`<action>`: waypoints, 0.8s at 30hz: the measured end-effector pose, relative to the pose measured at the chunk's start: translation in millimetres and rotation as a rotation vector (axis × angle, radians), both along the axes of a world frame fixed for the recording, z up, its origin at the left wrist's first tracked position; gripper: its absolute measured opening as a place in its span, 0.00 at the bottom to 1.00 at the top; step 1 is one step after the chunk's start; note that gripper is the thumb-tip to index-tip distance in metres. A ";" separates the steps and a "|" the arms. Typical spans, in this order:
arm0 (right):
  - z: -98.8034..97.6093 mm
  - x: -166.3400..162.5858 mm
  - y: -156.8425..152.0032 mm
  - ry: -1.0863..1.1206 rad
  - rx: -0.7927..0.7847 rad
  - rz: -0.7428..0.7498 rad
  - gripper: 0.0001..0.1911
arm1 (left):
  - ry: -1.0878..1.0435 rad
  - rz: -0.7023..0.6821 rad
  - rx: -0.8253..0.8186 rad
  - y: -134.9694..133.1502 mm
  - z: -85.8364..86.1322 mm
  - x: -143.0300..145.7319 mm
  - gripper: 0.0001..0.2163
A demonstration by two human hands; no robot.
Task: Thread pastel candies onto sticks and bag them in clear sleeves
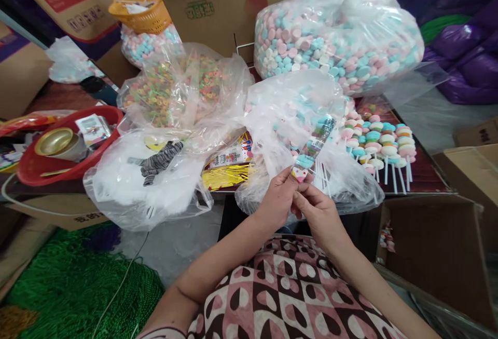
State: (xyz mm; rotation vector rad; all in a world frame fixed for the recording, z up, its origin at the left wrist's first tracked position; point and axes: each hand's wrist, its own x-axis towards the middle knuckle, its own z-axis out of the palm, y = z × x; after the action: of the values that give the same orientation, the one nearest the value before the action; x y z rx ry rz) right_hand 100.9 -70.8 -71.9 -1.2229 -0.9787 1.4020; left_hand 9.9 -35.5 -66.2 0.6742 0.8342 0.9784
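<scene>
My left hand point(277, 199) and my right hand point(317, 213) meet in front of me, both pinched on the lower end of a candy skewer in a clear printed wrapper point(316, 146). The skewer slants up to the right over an open plastic bag point(290, 121). Pastel pink, blue and white sweets show inside the wrapper. Just to the right lies a row of unwrapped candy skewers point(379, 144) with white sticks.
A big bag of pastel sweets point(334, 38) sits behind, a bag of coloured rings point(179, 87) to the left. A red basket point(35, 167) holds a tape roll. An open cardboard box point(436, 245) stands at the right, green netting point(73, 282) at lower left.
</scene>
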 end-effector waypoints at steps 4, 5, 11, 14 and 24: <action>3.4 -0.4 -2.8 -0.065 0.023 -0.011 0.15 | 0.243 -0.013 0.170 4.3 6.9 -7.8 0.16; 4.7 -0.3 -4.0 -0.072 0.025 -0.016 0.15 | 0.373 0.026 0.279 6.7 9.5 -11.1 0.14; 6.9 3.0 -6.0 -0.125 0.067 -0.064 0.14 | 1.110 0.293 0.999 20.6 11.7 -24.2 0.08; 8.0 4.7 -2.3 -0.161 0.103 -0.110 0.14 | 1.181 0.250 1.179 20.7 8.8 -23.9 0.11; 10.6 9.0 0.5 -0.098 0.192 -0.099 0.09 | 0.576 0.082 0.578 15.2 29.6 -39.0 0.10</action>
State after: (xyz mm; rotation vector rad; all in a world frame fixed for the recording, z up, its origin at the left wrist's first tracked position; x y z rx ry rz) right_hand 109.9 -70.3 -61.3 -1.1886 -1.0794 1.1525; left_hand -29.1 -20.3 -36.6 1.4742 1.0900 1.1278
